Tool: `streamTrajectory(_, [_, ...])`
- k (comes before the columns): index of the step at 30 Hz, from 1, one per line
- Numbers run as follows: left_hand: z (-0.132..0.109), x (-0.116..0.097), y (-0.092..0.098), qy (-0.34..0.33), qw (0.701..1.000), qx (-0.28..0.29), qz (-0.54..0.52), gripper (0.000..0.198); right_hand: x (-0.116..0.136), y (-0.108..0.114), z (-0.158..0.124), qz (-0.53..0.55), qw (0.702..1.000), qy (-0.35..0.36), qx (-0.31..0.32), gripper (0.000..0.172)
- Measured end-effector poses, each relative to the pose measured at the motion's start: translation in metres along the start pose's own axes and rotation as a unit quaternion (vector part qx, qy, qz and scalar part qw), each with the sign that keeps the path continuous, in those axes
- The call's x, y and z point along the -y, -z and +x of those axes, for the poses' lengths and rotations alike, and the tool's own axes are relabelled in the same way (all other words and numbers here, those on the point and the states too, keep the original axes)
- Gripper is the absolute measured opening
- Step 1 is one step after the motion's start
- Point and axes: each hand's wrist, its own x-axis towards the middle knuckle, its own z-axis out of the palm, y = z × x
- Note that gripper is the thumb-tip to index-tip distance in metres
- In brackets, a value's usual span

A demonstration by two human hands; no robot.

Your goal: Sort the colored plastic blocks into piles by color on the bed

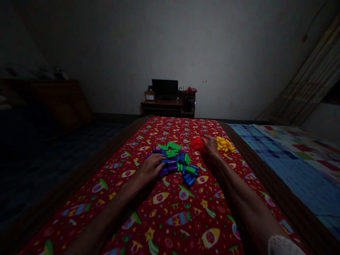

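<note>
Small plastic building blocks lie in a loose heap in the middle of the cloth: green blocks (170, 145), purple blocks (172, 165) and blue blocks (189, 180). My left hand (152, 165) rests at the heap's left side, fingers apart and touching blue and purple pieces. Farther right, my right hand (211, 145) is at the edge of a pile of red blocks (197, 143), its fingers bent down around a red piece; the fingertips are partly hidden. Just right of that hand sits a pile of yellow blocks (225, 144).
A red patterned cloth (183, 221) covers the long table, whose brown edge (249, 159) shows. Beyond it stands a desk (162, 103) with a monitor (165, 88). A bed with blue bedding (276, 170) is at right, a wooden cabinet (61, 99) at left. The room is dim.
</note>
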Motion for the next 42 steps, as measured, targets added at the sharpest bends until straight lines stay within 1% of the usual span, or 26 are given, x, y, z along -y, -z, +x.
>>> streamTrajectory(3, [0.0,0.01,0.004,0.008,1.0,-0.007,0.019,0.032,0.001,0.012,-0.004,0.023,1.0,0.009,-0.02,0.03])
streamTrajectory(6, [-0.002,0.03,0.006,0.024,0.998,-0.024,0.047,0.034,0.005,0.027,-0.016,0.063,0.998,0.027,-0.005,0.032])
streamTrajectory(7, [-0.004,0.039,0.005,0.036,0.997,-0.035,0.06,0.035,0.007,0.031,-0.023,0.074,0.996,0.037,0.014,0.032])
streamTrajectory(9, [-0.01,0.056,0.0,0.071,0.992,-0.06,0.086,0.041,0.011,0.036,-0.043,0.089,0.99,0.068,0.083,0.032])
streamTrajectory(11, [-0.017,0.07,-0.008,0.123,0.984,-0.074,0.104,0.047,0.016,0.035,-0.07,0.088,0.976,0.115,0.16,0.035])
streamTrajectory(12, [-0.021,0.074,-0.012,0.145,0.981,-0.071,0.105,0.049,0.019,0.032,-0.086,0.081,0.968,0.142,0.193,0.039])
streamTrajectory(13, [-0.023,0.076,-0.017,0.161,0.98,-0.058,0.1,0.05,0.022,0.028,-0.101,0.071,0.959,0.17,0.217,0.045])
streamTrajectory(15, [-0.026,0.071,-0.025,0.175,0.982,-0.029,0.073,0.051,0.031,0.018,-0.128,0.052,0.944,0.216,0.245,0.057])
streamTrajectory(17, [-0.024,0.06,-0.032,0.166,0.985,-0.01,0.049,0.052,0.041,0.007,-0.145,0.045,0.936,0.236,0.256,0.061])
streamTrajectory(18, [-0.022,0.054,-0.034,0.159,0.986,-0.006,0.042,0.053,0.045,0.003,-0.149,0.046,0.936,0.239,0.256,0.06])
streamTrajectory(20, [-0.018,0.043,-0.036,0.145,0.989,0.002,0.038,0.052,0.053,-0.002,-0.148,0.066,0.934,0.239,0.256,0.059])
streamTrajectory(23, [-0.015,0.035,-0.036,0.138,0.99,0.013,0.03,0.053,0.058,0.0,-0.134,0.132,0.933,0.215,0.257,0.053])
streamTrajectory(25, [-0.015,0.036,-0.034,0.139,0.99,0.013,0.026,0.052,0.057,0.002,-0.121,0.166,0.939,0.161,0.255,0.05])
streamTrajectory(27, [-0.016,0.037,-0.034,0.135,0.99,0.009,0.025,0.051,0.057,0.002,-0.11,0.16,0.944,0.108,0.268,0.048])
streamTrajectory(30, [-0.018,0.039,-0.036,0.128,0.991,-0.003,0.029,0.051,0.059,-0.004,-0.101,0.112,0.948,0.084,0.284,0.04])
streamTrajectory(32, [-0.019,0.041,-0.037,0.125,0.992,-0.005,0.033,0.052,0.059,-0.006,-0.097,0.117,0.953,0.074,0.27,0.033])
streamTrajectory(34, [-0.02,0.042,-0.037,0.12,0.992,-0.003,0.035,0.052,0.054,-0.001,-0.092,0.151,0.958,0.049,0.238,0.03])
streamTrajectory(36, [-0.02,0.043,-0.037,0.117,0.993,0.002,0.036,0.052,0.04,0.014,-0.083,0.176,0.964,0.02,0.201,0.029])
streamTrajectory(38, [-0.02,0.045,-0.037,0.11,0.993,0.003,0.036,0.052,0.017,0.037,-0.072,0.162,0.972,-0.004,0.168,0.029])
streamTrajectory(40, [-0.019,0.045,-0.036,0.101,0.994,-0.001,0.035,0.051,-0.01,0.065,-0.061,0.104,0.982,-0.023,0.154,0.026])
streamTrajectory(42, [-0.018,0.045,-0.035,0.097,0.995,-0.002,0.035,0.051,-0.037,0.09,-0.054,0.04,0.985,-0.057,0.158,0.024])
